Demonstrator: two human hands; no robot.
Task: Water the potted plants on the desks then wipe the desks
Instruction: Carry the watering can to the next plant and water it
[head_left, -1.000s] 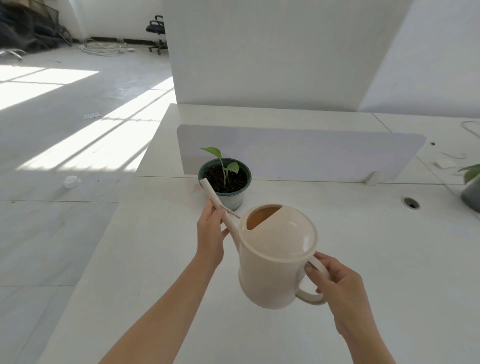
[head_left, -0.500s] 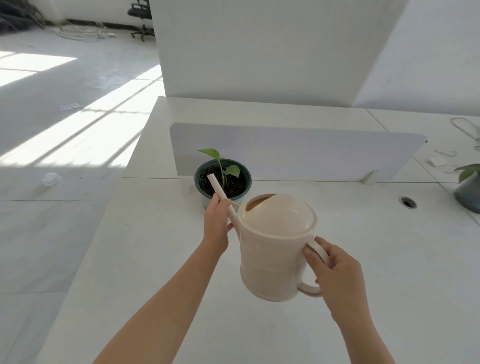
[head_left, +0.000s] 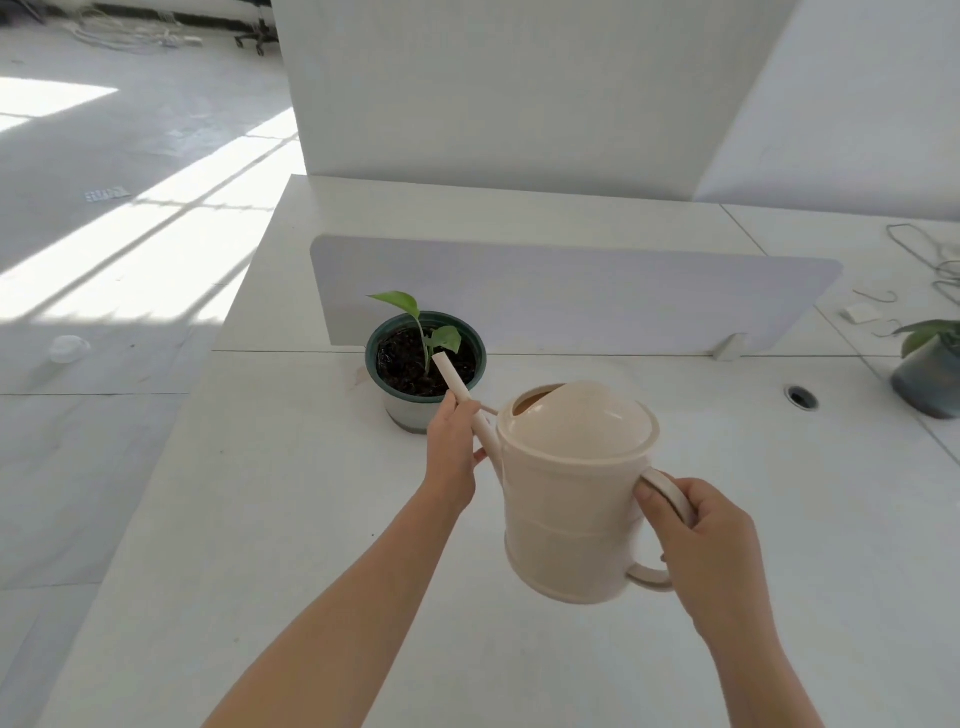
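A cream watering can (head_left: 574, 499) hangs above the white desk (head_left: 260, 519). My right hand (head_left: 698, 535) grips its handle. My left hand (head_left: 453, 449) holds the thin spout, whose tip sits over the dark soil of a small seedling in a green pot (head_left: 425, 358) near the desk's back edge. No water stream is visible. A second potted plant (head_left: 930, 369) stands at the far right, partly cut off by the frame.
A low lavender divider panel (head_left: 571, 291) runs behind the green pot. A cable hole (head_left: 801, 397) lies in the desk at right. Loose cables (head_left: 924, 260) lie on the far desk. A tall white partition (head_left: 519, 88) rises behind. The desk's left edge drops to the floor.
The can has been lifted and levelled, and its spout tip moved from the pot's near rim to above the soil. Both hands kept their grip.
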